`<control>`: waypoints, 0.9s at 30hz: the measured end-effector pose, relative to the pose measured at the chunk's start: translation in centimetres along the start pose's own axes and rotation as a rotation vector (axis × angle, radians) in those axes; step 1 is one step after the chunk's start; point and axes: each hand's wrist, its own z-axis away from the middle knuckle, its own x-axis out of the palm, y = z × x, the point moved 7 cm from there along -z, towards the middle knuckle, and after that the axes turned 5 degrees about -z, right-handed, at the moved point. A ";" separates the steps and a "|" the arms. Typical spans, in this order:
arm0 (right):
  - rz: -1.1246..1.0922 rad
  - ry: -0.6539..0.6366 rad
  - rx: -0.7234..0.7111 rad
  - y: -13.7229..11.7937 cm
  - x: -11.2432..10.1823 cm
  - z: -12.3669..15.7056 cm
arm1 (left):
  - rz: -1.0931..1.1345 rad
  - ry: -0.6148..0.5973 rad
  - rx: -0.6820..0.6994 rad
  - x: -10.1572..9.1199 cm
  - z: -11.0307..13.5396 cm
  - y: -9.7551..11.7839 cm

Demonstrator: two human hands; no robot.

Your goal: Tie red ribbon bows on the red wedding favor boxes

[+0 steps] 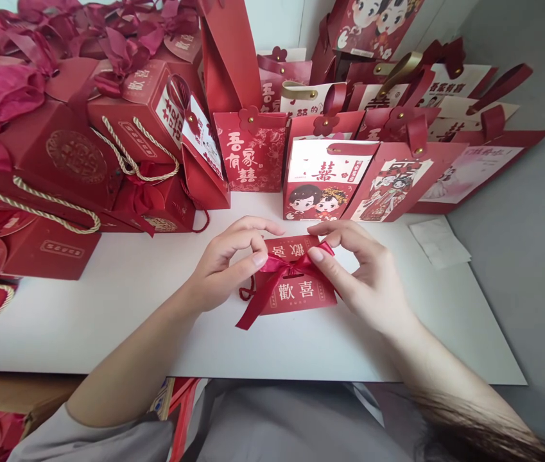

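In front of me on the white table stands a small red gift box (296, 290), its top printed with pale Chinese characters. A shiny red ribbon (272, 289) is tied in a bow across that top, one tail hanging toward me. Thumb and forefinger of my left hand (228, 260) pinch the bow's left loop. On the other side my right hand (361, 269) pinches the right loop, its thumb lying over the ribbon. A dark red twisted cord (247, 290) sticks out at the box's left side. My fingers hide part of the bow's ends.
Many red boxes with ribbon bows and rope handles (74, 141) are stacked at the left. Several red and white gift bags (327, 179) stand along the back. A white tissue (440, 241) lies at the right, near the grey wall (522, 256). A cardboard box (26, 391) sits below the table's edge.
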 end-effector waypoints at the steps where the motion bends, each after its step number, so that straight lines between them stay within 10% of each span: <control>1: 0.009 0.010 -0.003 0.0 0.0 0.0 | -0.006 0.008 0.001 -0.1 0.0 0.0; 27: -0.321 -0.097 0.179 2.5 2.2 0.2 | -0.083 0.245 -0.093 0.7 0.2 -0.5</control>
